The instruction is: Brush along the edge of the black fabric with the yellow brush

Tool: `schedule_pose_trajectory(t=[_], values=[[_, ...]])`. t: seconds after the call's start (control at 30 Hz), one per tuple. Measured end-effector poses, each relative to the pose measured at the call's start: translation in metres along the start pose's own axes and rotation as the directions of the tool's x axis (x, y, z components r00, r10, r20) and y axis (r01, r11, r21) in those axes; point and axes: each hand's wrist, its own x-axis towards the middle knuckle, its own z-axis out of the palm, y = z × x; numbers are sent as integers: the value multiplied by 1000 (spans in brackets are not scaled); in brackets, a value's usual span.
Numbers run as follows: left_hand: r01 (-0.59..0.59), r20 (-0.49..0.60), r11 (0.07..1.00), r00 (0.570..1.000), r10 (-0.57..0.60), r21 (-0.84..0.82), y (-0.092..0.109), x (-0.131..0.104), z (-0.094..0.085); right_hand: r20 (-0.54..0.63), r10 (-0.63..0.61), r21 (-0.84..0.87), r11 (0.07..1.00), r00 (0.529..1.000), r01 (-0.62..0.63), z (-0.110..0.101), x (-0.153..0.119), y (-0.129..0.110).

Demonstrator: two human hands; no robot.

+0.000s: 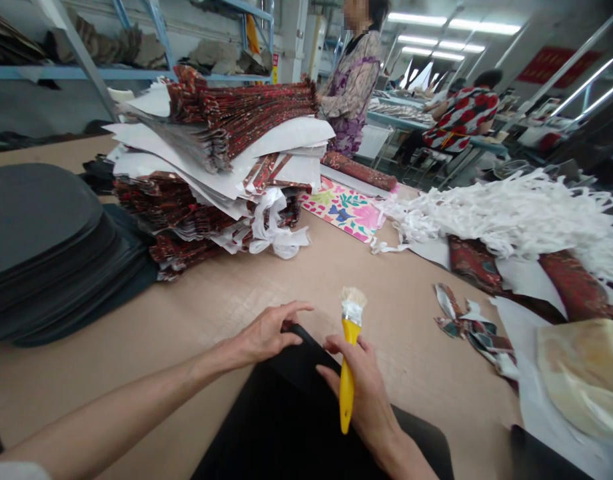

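A black sheet [281, 413] of fabric-like material lies in front of me, its far edge lifted off the table. My left hand [269, 333] pinches the far left corner of that edge between thumb and fingers, with the index finger stretched out above. In my right hand [364, 380] is a yellow-handled paintbrush [347, 373], bristles pointing up and away; white paste coats the bristle base and ferrule. The thumb and fingers of this same hand also rest against the sheet's edge, to the right of my left hand.
Dark rounded panels [36, 227] are stacked at left. Behind my hands stands a pile of patterned red pieces [256, 113] with white sheets. White strips [511, 207] heap at right, above fabric scraps [474, 327] and a yellowish plastic-looking bag [584, 373]. A person [354, 80] stands beyond the table.
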Motion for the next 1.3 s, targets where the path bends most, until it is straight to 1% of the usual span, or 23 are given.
schedule_pose_trajectory(t=[0.13, 0.2, 0.27, 0.33, 0.43, 0.5, 0.6, 0.7, 0.8, 0.93, 1.0, 1.07, 1.17, 1.23, 1.3], values=[[-30, 22, 999, 999, 30, -28, -4, 2, -2, 19, 78, 89, 993, 997, -79, 4, 6, -4], [-59, 43, 997, 997, 61, -41, -4, 1, -2, 51, 115, 142, 982, 992, -122, 4, 5, -3], [-75, 45, 995, 996, 77, -59, -3, 1, -1, 107, 136, 191, 969, 985, -154, 1, 3, -2], [-58, 20, 995, 998, 60, -78, -3, 1, 0, 184, 150, 205, 961, 971, -187, -6, -2, 1], [10, -35, 996, 999, -13, -93, -2, 0, 2, 303, 173, 154, 962, 937, -227, -23, -15, 8], [48, -48, 995, 997, -52, -92, -1, -2, 2, 335, 174, 105, 970, 926, -220, -38, -30, 17], [59, -37, 995, 997, -62, -80, 6, -4, 1, 303, 208, 27, 974, 930, -227, -62, -60, 33], [29, 6, 997, 1000, -29, -75, 17, -7, -3, 259, 238, -86, 971, 936, -224, -85, -89, 47], [30, 57, 996, 998, -25, -88, 26, -10, -7, 248, 243, -144, 967, 938, -212, -101, -113, 53], [91, 120, 991, 990, -79, -101, 34, -14, -9, 241, 283, -119, 958, 928, -261, -106, -132, 52], [113, 149, 987, 984, -96, -110, 38, -16, -8, 201, 291, -117, 955, 935, -272, -107, -138, 49], [131, 193, 982, 976, -104, -137, 40, -18, -7, 136, 292, -109, 954, 947, -278, -109, -142, 44], [166, 258, 967, 959, -114, -192, 38, -20, -6, 82, 310, -108, 948, 947, -300, -114, -146, 35], [187, 260, 956, 957, -127, -225, 33, -22, -5, 67, 318, -125, 943, 946, -309, -116, -149, 30], [198, 234, 945, 963, -137, -260, 28, -23, -6, 47, 313, -131, 943, 949, -305, -116, -151, 27]])
